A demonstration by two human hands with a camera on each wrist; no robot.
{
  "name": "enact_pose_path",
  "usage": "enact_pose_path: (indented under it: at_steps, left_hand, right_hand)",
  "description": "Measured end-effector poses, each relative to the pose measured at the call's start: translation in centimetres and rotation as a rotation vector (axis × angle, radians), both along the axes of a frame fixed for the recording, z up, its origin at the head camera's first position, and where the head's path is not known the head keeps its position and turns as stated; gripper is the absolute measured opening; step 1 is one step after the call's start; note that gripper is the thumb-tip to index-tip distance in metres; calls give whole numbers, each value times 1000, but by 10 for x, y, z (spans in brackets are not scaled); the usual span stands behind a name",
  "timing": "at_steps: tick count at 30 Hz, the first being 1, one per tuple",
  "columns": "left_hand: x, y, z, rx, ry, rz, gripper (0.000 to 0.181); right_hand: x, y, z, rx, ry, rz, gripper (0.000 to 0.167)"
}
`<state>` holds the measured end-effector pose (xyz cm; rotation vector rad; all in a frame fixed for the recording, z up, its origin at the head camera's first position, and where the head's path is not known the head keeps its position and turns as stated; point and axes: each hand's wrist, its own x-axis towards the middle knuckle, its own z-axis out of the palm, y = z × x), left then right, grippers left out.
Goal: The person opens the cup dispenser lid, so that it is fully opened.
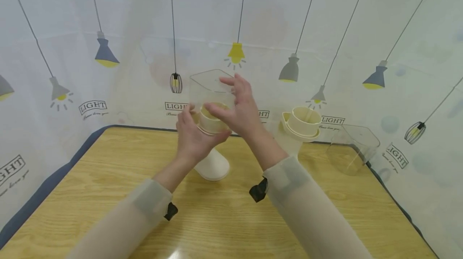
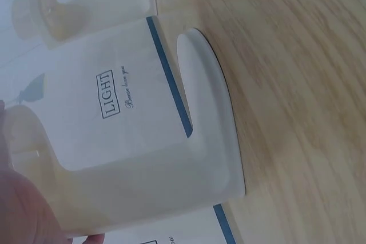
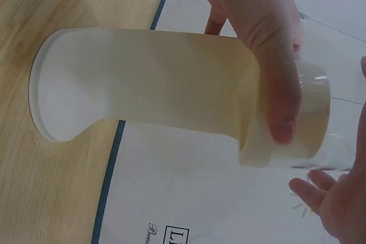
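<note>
In the head view my left hand (image 1: 197,138) grips the cream ring (image 1: 213,120) at the top of a pale stand (image 1: 213,166). The right wrist view shows the left thumb (image 3: 280,107) pressed along that ring. A clear, square-edged container (image 1: 207,86) rises upright from the ring. My right hand (image 1: 242,110) is at the container's right side, its fingers spread, thumb near the ring; full contact is hard to see. In the left wrist view the left hand (image 2: 26,212) is at the stand's upper end, and the foot (image 2: 211,118) rests on the wooden table.
A second cream stand (image 1: 304,122) with a ring top is to the right, near the table's back edge. Beside it, further right, is another clear container (image 1: 352,150). A printed curtain (image 1: 137,70) with lamp pictures hangs behind the wooden table (image 1: 108,194).
</note>
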<state>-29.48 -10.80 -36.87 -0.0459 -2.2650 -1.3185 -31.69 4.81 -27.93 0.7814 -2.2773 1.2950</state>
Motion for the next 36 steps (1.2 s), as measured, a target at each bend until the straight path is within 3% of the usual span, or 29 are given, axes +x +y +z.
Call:
enact_pose_path:
  at_steps: [7, 13, 20, 27, 33, 36]
  left_hand:
    - [1, 1, 2, 63, -43, -62, 134]
    - [-2, -4, 5, 68, -79, -98, 133]
    - [-6, -8, 7, 44, -88, -118, 130]
    - [-8, -12, 8, 3, -102, -132, 128]
    - [-9, -15, 9, 7, -103, -152, 130]
    - [-9, -17, 9, -2, -109, -165, 131]
  right_hand:
    - [4, -14, -5, -75, -57, -29, 102]
    - [6, -22, -7, -96, -61, -116, 92]
    - [3, -24, -3, -176, -109, -155, 85]
    - [6, -23, 0, -27, -31, -187, 86]
    - [8, -18, 5, -35, -50, -181, 83]
    - [10, -17, 7, 7, -45, -175, 85]
